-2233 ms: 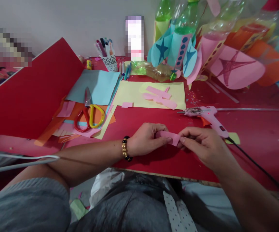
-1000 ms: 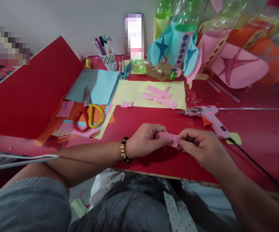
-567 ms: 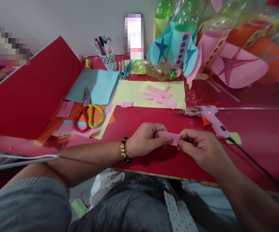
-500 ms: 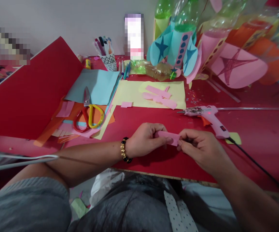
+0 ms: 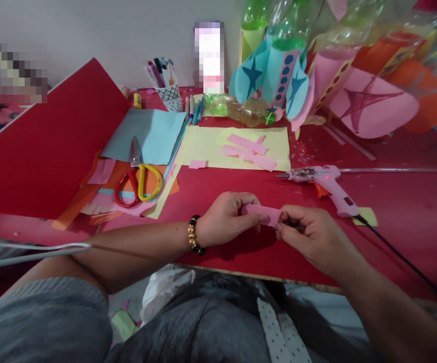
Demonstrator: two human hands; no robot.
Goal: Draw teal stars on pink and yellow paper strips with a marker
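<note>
A small pink paper strip (image 5: 270,214) is held level between my two hands, just above the red table near its front edge. My left hand (image 5: 233,217) pinches the strip's left part, thumb on the near side. My right hand (image 5: 307,232) grips its right end between thumb and fingertips. A pink hot glue gun (image 5: 332,184) with a lit red light lies beyond my right hand, its nozzle pointing left. Several cut pink paper pieces (image 5: 251,157) rest on a pale yellow sheet (image 5: 203,138) ahead of my hands.
Scissors (image 5: 137,176) with red and yellow handles lie on coloured paper at the left, beside a raised red board (image 5: 52,151). A pen cup (image 5: 169,96) stands at the back. Decorated bottles (image 5: 286,70) crowd the back right. The glue gun's black cord (image 5: 400,262) runs along the right.
Both hands stay in nearly the same place, still holding the pink strip. My right fingertips have shifted slightly at its right end. Nothing else has visibly moved.
</note>
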